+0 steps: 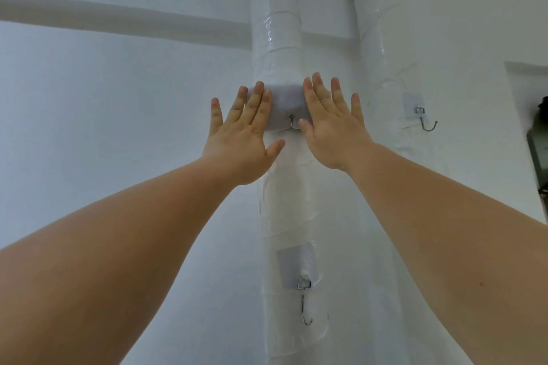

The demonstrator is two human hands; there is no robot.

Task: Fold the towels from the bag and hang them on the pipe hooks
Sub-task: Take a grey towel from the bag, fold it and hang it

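High on the front of the upright white pipe (281, 35), a folded towel (286, 101) hangs over the upper hook (292, 121). Only the hook's thin metal tip shows, poking up at the towel's lower edge. The towel is pale grey-lilac with a fine woven grain, folded into a short, thick band that curves round the pipe.

Both hands lie flat against it with fingers straight and spread, gripping nothing. The left hand (240, 139) covers the towel's left end with its fingers, its thumb on the pipe below. The right hand (332, 127) covers the right end, its thumb just beside the hook tip.

The pipe is wrapped in glossy white tape whose overlapping turns leave ridges and wrinkles. Lower on it, a square translucent adhesive pad (293, 261) carries a slim steel lower hook (305, 314) with an upturned end. A second taped pipe (373, 24) stands to the right with its own pad and curved wire hook (427, 124). A horizontal pipe (118, 19), matte white, crosses the smooth white wall (89, 127) behind.
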